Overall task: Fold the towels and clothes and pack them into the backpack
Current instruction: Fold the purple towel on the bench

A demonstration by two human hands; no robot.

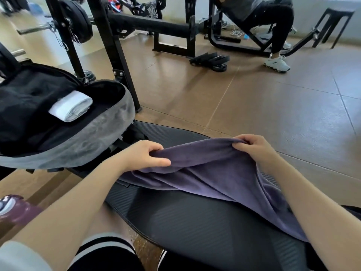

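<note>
The purple towel (211, 173) lies partly on the black exercise mat (195, 222) and partly lifted in the air, in front of the person. Its far edge is held up between the two hands, and the rest hangs down in soft folds toward the right forearm. The left hand (148, 155) pinches the edge with thumb and curled fingers on the left side. The right hand (252, 147) pinches the same edge further to the right, its fingers curled over the cloth.

The towel looks soft and light, with no stiffness at all, so it will sag wherever it is not supported. I think it is not slippery, because the surface seems a little fuzzy. The best places to hold it are the corners or the hem, well apart, so the edge stays straight for a clean fold. Holding it near the middle would probably make it bunch up.

To the left, near the left hand, stands the open grey backpack (101, 133). Inside it a rolled white towel (71, 105) already lies on the black lining. Behind are gym machines on the brown floor (254, 98), and another person sits on a bench far away.
</note>
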